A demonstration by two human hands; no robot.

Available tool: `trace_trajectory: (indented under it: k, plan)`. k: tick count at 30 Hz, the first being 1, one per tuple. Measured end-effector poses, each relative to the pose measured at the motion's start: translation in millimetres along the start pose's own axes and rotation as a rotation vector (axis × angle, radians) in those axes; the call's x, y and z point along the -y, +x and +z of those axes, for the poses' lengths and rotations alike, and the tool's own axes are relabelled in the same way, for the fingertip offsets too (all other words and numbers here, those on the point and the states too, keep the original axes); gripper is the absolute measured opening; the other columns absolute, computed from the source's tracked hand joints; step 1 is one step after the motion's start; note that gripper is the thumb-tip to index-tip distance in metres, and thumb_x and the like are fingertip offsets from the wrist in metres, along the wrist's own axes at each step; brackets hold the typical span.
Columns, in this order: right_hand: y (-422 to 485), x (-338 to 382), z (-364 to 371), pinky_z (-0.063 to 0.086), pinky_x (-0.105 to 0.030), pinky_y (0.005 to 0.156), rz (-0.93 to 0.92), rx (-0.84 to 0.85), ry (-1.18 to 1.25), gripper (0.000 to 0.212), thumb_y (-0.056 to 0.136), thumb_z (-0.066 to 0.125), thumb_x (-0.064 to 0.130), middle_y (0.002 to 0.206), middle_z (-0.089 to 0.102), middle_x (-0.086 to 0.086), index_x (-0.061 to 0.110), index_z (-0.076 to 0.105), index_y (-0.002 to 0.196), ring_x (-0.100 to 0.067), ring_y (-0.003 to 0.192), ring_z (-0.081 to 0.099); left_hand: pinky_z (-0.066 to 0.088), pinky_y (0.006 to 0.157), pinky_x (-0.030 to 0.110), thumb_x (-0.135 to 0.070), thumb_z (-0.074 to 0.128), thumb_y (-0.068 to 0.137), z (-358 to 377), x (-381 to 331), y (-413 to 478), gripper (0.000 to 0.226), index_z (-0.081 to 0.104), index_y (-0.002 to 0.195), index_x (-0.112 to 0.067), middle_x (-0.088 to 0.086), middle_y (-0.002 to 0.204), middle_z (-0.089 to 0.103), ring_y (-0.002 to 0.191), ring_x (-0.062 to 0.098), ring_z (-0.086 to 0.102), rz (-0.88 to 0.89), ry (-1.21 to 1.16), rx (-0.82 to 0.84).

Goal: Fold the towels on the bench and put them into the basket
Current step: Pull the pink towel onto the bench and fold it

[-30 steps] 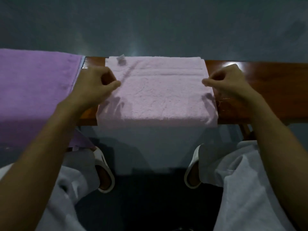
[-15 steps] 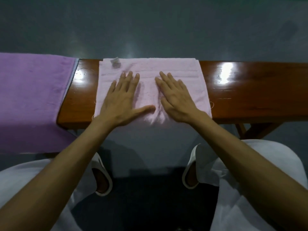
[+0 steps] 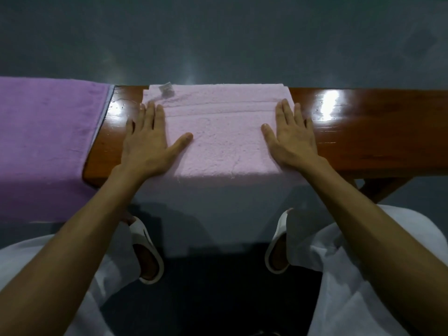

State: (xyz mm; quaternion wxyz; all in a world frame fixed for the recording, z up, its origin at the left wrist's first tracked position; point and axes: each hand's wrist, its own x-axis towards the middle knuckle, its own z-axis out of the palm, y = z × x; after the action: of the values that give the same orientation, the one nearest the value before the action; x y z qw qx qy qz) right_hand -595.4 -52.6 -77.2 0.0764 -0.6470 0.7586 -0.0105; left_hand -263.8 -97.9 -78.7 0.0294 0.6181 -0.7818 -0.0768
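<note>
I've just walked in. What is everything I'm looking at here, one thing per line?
pink towel: one, pale pink, laid across the middle of the bench, hanging over its near edge
tag: one, greyish, at the pink towel's far left corner
purple towel: one, purple, draped over the bench's left end
bench: one, glossy reddish-brown wood, across the view
floor: grey, beyond and under the bench
slippers: two, white, on the feet below the bench
trousers: white, bottom corners
left hand: flat, fingers straight, on the pink towel's left edge
right hand: flat, fingers straight, on its right edge
</note>
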Motion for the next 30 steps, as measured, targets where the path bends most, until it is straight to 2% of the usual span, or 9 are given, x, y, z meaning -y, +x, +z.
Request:
trace_trajectory:
  k: [6,9,11,14,16,20,23,27,30]
  plan:
    - [-11.2,0.2,-0.7,-0.002,-0.056,0.127,-0.016,0.018,0.016,0.07,0.109,0.014,0.053,0.172,-0.011,-0.004,0.015,-0.005,0.164,-0.031,0.158,-0.013,-0.003,0.125,0.051,-0.092,0.013,0.086,0.4,-2.9,-12.4,0.111,-0.003,0.165,-0.016,0.006,0.173,-0.012,0.159,0.026,-0.01,0.015,-0.035,0.017]
    - [-9.0,-2.3,-2.1,0.001,-0.056,0.127,-0.024,0.012,0.032,0.069,0.109,0.019,0.053,0.173,-0.005,-0.004,0.016,0.003,0.165,-0.032,0.158,-0.007,0.007,0.125,0.053,-0.082,0.033,0.093,-9.3,-8.7,-11.7,0.095,0.021,0.163,-0.019,0.006,0.173,0.006,0.159,0.027,0.006,0.0,-0.194,-0.025]
    - [-6.3,-3.8,-4.2,0.014,-0.056,0.126,-0.016,-0.083,0.108,0.062,0.108,0.031,0.049,0.171,0.014,-0.008,0.016,0.024,0.16,-0.036,0.156,0.013,0.029,0.118,0.045,-0.06,0.057,0.098,-16.4,-14.8,-11.8,0.066,0.046,0.15,-0.021,0.007,0.163,0.032,0.148,0.027,0.032,-0.081,-0.471,-0.165]
    - [-2.1,-7.7,-10.8,0.045,-0.047,0.112,0.046,-0.296,0.329,0.04,0.103,0.053,0.034,0.144,0.049,-0.012,0.013,0.05,0.137,-0.029,0.13,0.048,0.051,0.095,0.032,-0.031,0.072,0.096,-24.2,-11.7,-9.2,0.04,0.058,0.131,-0.018,0.008,0.138,0.051,0.121,0.022,0.055,-0.319,-0.693,-0.343]
    - [1.4,-10.6,-18.0,0.055,-0.038,0.096,0.124,-0.37,0.407,0.029,0.1,0.06,0.028,0.125,0.059,-0.01,0.012,0.057,0.124,-0.025,0.113,0.058,0.055,0.09,0.036,-0.026,0.072,0.093,-25.9,-0.2,-7.4,0.034,0.058,0.123,-0.016,0.008,0.127,0.059,0.111,0.024,0.061,-0.44,-0.615,-0.341]
    - [6.8,-18.6,-22.7,0.048,-0.026,0.075,0.264,-0.43,0.377,0.018,0.098,0.065,0.029,0.103,0.065,-0.003,0.013,0.065,0.106,-0.018,0.091,0.062,0.053,0.084,0.045,-0.037,0.07,0.09,-29.2,9.8,-7.3,0.034,0.059,0.113,-0.013,0.01,0.115,0.064,0.103,0.03,0.062,-0.466,-0.363,-0.276]
    - [11.7,-19.3,-20.1,0.052,-0.028,0.074,0.309,-0.436,0.344,0.022,0.097,0.066,0.035,0.101,0.069,-0.005,0.014,0.071,0.1,-0.022,0.09,0.065,0.053,0.076,0.043,-0.044,0.069,0.095,-30.9,5.9,-9.0,0.037,0.065,0.107,-0.009,0.011,0.105,0.068,0.095,0.031,0.066,-0.428,-0.305,-0.225]
    - [13.8,-11.6,-21.4,0.059,-0.036,0.079,0.364,-0.416,0.347,0.033,0.093,0.067,0.051,0.103,0.069,-0.004,0.018,0.07,0.095,-0.024,0.09,0.066,0.058,0.08,0.045,-0.046,0.066,0.097,-32.3,-0.9,-9.5,0.036,0.075,0.097,-0.011,0.007,0.091,0.071,0.084,0.028,0.066,-0.393,-0.349,-0.174]
    - [12.0,-6.4,-24.2,0.06,-0.038,0.078,0.339,-0.38,0.392,0.029,0.094,0.068,0.045,0.091,0.068,-0.002,0.018,0.069,0.085,-0.023,0.086,0.065,0.054,0.075,0.04,-0.041,0.067,0.098,-33.6,-6.6,-8.9,0.032,0.075,0.099,-0.01,0.003,0.087,0.066,0.082,0.024,0.063,-0.387,-0.389,-0.177]
